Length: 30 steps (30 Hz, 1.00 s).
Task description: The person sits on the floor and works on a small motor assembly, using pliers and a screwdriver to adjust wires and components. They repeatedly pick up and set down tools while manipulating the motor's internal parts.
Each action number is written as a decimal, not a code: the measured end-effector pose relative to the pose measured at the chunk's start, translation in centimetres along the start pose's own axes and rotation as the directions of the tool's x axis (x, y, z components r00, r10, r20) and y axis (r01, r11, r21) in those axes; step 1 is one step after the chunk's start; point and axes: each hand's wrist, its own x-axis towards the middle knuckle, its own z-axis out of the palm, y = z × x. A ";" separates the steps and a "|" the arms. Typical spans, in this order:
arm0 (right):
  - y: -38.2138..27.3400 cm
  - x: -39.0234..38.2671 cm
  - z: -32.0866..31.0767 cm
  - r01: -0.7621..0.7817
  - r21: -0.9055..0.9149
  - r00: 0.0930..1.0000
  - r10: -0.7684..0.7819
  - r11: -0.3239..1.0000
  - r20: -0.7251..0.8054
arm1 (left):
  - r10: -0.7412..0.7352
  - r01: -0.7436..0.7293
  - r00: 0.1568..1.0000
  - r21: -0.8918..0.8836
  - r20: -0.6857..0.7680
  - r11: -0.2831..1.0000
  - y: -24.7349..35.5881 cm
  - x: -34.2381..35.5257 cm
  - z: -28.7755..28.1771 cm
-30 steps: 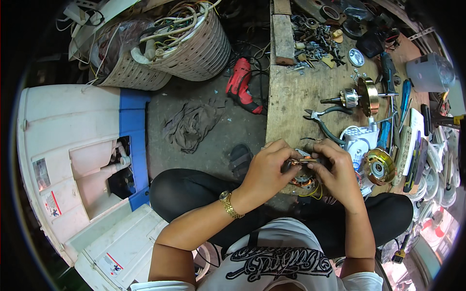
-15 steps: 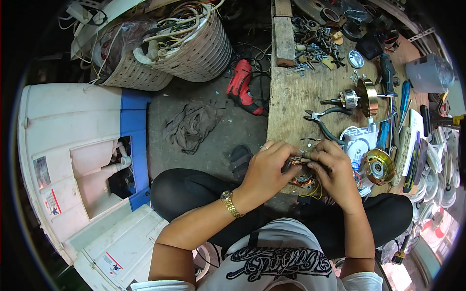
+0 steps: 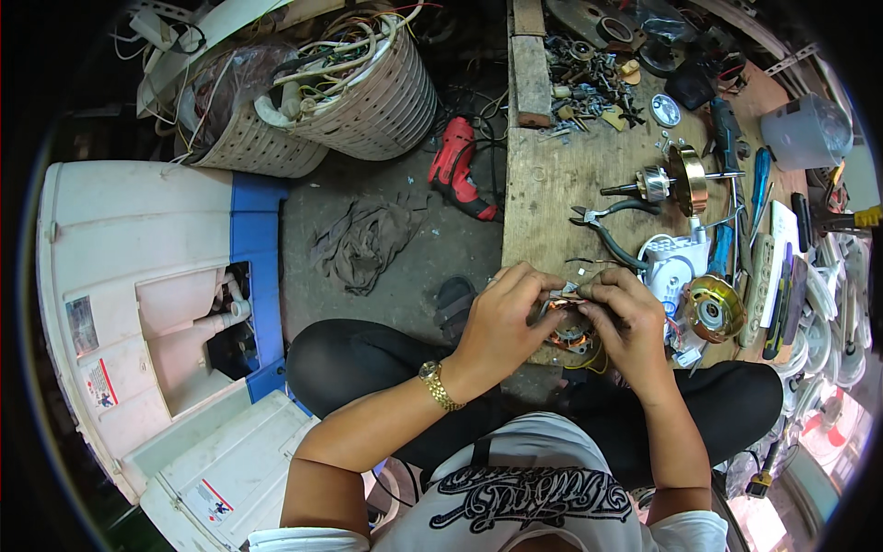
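Motor stator (image 3: 567,337) sits between and just below left grip (image 3: 513,313) and right grip (image 3: 632,313), both pinched closed on its far edge, exact hold hidden, where overly hard tugging could break copper winding (image 3: 579,346).

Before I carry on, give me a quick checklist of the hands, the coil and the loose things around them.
1. Left hand and right hand both at the copper coil: ok, fingertips close together over it.
2. Firm grip on the small piece between the fingertips: cannot tell, fingers hide much of it.
3. Pliers clear of the hands: ok, lying apart on the bench.
4. Gold cover apart from the coil: ok, right of the right hand.
5. Small screws tidied away: not ok, heaped loose at the far end.
6. Red drill off the bench: ok, on the floor.
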 end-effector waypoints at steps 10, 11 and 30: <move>0.0 -0.4 0.4 0.131 -0.141 0.991 -0.132 0.981 0.002 | 0.162 -0.159 0.986 0.078 -0.043 0.984 -0.6 0.0 0.4; 0.0 -0.4 0.4 0.123 -0.133 0.992 -0.125 0.983 -0.007 | 0.167 -0.163 0.985 0.084 -0.039 0.983 -0.6 0.0 0.4; 0.2 0.9 -0.5 -0.168 -0.017 0.984 0.169 0.986 0.065 | 0.253 -0.243 0.966 0.166 -0.046 0.956 -0.8 0.1 0.4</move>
